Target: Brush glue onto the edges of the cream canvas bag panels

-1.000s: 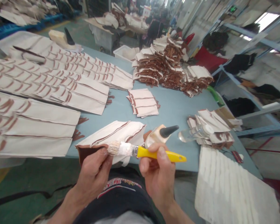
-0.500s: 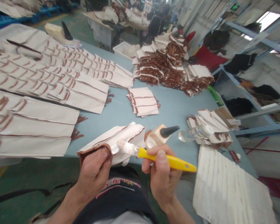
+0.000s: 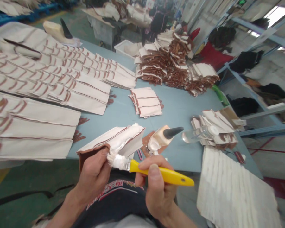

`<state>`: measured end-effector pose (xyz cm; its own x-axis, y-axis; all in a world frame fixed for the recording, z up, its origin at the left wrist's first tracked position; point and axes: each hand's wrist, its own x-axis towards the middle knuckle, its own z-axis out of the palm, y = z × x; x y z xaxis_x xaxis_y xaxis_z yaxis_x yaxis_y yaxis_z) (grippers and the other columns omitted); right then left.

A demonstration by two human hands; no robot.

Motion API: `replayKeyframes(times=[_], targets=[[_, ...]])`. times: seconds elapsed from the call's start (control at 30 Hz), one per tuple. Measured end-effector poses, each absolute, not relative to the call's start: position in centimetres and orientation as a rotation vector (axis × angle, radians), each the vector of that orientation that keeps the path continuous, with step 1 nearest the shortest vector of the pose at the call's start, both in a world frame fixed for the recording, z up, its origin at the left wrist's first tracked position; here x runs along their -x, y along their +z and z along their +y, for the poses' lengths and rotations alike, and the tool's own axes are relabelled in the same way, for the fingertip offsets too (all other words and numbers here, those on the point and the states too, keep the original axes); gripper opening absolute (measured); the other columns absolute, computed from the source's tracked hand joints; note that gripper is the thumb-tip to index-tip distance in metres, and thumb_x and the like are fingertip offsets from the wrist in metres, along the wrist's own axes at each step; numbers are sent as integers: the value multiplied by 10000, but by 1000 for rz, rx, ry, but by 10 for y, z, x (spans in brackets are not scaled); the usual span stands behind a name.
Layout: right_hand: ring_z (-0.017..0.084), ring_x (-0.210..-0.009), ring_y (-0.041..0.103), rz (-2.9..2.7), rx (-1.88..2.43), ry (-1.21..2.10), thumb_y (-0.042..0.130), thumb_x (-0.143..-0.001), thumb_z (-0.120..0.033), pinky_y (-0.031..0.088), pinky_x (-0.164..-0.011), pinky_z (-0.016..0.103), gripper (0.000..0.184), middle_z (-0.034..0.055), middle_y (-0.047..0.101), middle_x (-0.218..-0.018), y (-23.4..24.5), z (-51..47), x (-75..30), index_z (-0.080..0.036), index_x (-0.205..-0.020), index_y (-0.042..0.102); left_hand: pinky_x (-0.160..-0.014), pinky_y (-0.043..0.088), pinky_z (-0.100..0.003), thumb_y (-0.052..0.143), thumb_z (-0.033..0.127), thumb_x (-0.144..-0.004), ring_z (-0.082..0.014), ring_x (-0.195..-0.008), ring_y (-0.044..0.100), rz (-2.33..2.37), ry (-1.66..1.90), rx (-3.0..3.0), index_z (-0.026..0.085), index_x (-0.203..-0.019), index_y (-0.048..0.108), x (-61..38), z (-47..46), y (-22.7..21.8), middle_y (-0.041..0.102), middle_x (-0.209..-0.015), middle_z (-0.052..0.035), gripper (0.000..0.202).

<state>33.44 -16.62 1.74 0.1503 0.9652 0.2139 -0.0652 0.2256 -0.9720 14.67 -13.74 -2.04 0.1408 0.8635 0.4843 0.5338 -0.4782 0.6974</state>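
Pinched in my left hand [image 3: 95, 169] is the brown edge of a white fabric piece [image 3: 130, 139] with brown seams, lying at the table's front edge. My right hand [image 3: 158, 186] grips a yellow-handled paintbrush [image 3: 171, 176]. White paste coats the bristles, and their tip touches the piece close to my left fingers. A wet white smear shows along the fabric beside the brush. Just beyond the brush lies a cream-coloured container [image 3: 158, 139] with a black spout or handle, on a brown patch. A small pink-edged item [image 3: 139, 154] lies next to it.
Overlapping white pieces with brown edges [image 3: 38, 126] cover the table's left side. A small stack [image 3: 147, 103] lies mid-table, with taller piles [image 3: 166, 60] behind. On the right are a clear bottle [image 3: 194, 135], another stack [image 3: 218, 122] and a white ribbed sheet [image 3: 228, 186]. Shelving [image 3: 258, 110] stands beyond.
The brush in my right hand has moved left and down along the piece to the edge by my left fingers. The container and a pink-edged item are less covered now.
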Motion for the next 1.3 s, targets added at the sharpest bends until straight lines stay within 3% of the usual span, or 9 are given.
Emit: replayKeyframes(times=[0.13, 0.3, 0.5, 0.7, 0.87, 1.03, 1.1, 1.23, 1.3], targets=[[88, -388, 461, -987, 1011, 1178, 655, -1066, -534, 366, -428, 184, 391, -73, 561, -476, 14, -133, -342, -218, -840, 698, -745, 566, -282, 572, 290, -983, -208, -768, 685, 1436, 1030, -1583, 231, -894, 659, -144, -129, -9, 736, -829, -23, 138], [70, -382, 318, -1128, 972, 1495, 657, -986, -629, 253, -420, 203, 469, -107, 412, -436, 18, -81, -360, -222, -755, 618, -642, 508, -249, 779, 542, -905, -183, -721, 613, 1210, 823, -1134, 195, -940, 721, -131, -114, 3, 695, -826, -8, 353], [65, -385, 268, -1293, 850, 1666, 662, -938, -720, 221, -410, 214, 518, -134, 352, -429, 27, -46, -350, -240, -760, 584, -774, 539, -243, 881, 587, -878, -230, -929, 687, 1064, 801, -1152, 203, -963, 897, -121, -115, 6, 808, -1036, -81, 394], [63, -384, 292, -1258, 858, 1591, 685, -902, -782, 244, -415, 211, 564, -136, 361, -425, 23, -37, -339, -245, -771, 573, -785, 568, -231, 983, 631, -761, -212, -910, 688, 993, 854, -873, 279, -1107, 938, -124, -126, 1, 819, -1035, -57, 496], [61, -361, 246, -1165, 967, 1591, 709, -852, -761, 224, -396, 213, 539, -155, 300, -399, 26, -38, -334, -262, -738, 537, -749, 561, -224, 971, 616, -791, -214, -884, 686, 941, 830, -832, 253, -1141, 925, -123, -131, -8, 792, -936, -57, 506], [59, -369, 223, -1293, 1054, 1649, 682, -854, -699, 212, -403, 219, 479, -143, 328, -394, 33, -35, -339, -255, -726, 556, -682, 519, -214, 865, 608, -891, -192, -826, 640, 878, 757, -988, 203, -1105, 883, -121, -128, -10, 765, -978, -63, 458], [62, -385, 232, -1414, 1084, 1640, 647, -882, -632, 209, -410, 224, 429, -134, 336, -411, 41, -32, -342, -244, -716, 575, -675, 508, -221, 808, 539, -926, -188, -804, 613, 900, 714, -1129, 184, -1051, 853, -121, -125, -5, 743, -963, -58, 379], [83, -428, 319, -1798, 1147, 1565, 552, -950, -437, 241, -436, 235, 371, -91, 386, -452, 57, -23, -342, -218, -659, 623, -590, 417, -215, 678, 326, -934, -156, -665, 483, 990, 632, -1468, 196, -858, 754, -127, -123, 9, 603, -745, 15, 168], [93, -454, 379, -1976, 1239, 1440, 541, -965, -337, 270, -460, 242, 377, -67, 448, -472, 63, -20, -339, -205, -632, 659, -593, 414, -225, 616, 263, -930, -164, -656, 499, 1009, 614, -1576, 215, -830, 727, -131, -123, 13, 606, -717, 22, 157]])
